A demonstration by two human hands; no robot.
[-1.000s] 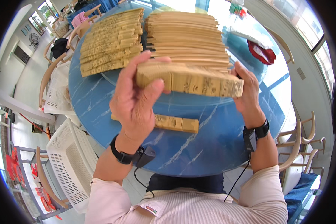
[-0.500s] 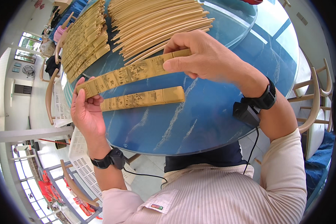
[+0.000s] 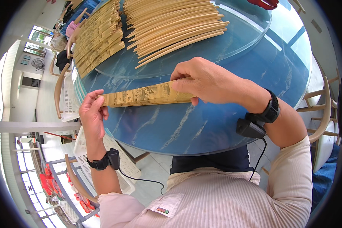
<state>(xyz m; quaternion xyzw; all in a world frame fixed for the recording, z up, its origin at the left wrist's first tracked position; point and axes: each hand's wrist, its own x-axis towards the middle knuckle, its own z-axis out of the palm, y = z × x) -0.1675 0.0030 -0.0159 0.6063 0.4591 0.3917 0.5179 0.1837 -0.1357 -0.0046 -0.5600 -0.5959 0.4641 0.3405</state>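
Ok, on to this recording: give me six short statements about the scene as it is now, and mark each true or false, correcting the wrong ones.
1. The left hand is at the left end of the long printed strip. True.
2. The right hand is apart from that strip. False: its fingers are on the strip's right end.
3. Pale wooden sticks lie to the right of the pile of printed strips. True.
4. The pile lies nearer the person than the hands. False: it lies farther away.
5. The tabletop is plain white. False: it is blue with pale veining.
6. Each wrist wears a black band. True.
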